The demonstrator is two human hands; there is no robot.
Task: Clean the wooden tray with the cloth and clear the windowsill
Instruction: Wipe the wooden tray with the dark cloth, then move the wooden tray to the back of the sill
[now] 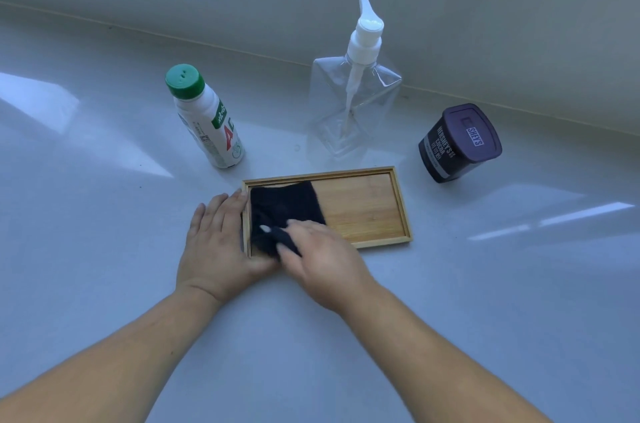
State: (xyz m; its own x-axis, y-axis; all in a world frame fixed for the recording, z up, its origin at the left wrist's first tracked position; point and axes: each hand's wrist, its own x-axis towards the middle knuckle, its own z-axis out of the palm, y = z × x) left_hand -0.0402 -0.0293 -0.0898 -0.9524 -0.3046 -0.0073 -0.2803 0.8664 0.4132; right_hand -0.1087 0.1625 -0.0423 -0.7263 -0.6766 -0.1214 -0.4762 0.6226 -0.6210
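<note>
A shallow wooden tray (pixel 367 208) lies flat on the pale windowsill in the middle of the view. A dark cloth (pixel 282 209) covers the tray's left half. My right hand (pixel 318 256) grips the cloth's near corner at the tray's front left, blurred with motion. My left hand (pixel 216 242) lies flat on the sill, fingers apart, with the fingertips against the tray's left rim. The right half of the tray is bare wood.
Behind the tray stand a white bottle with a green cap (pixel 204 117), a clear pump dispenser (pixel 356 90) and a dark cocoa tub with a purple lid (pixel 459 142). The wall (pixel 450 7) runs along the back of the windowsill (pixel 104 214).
</note>
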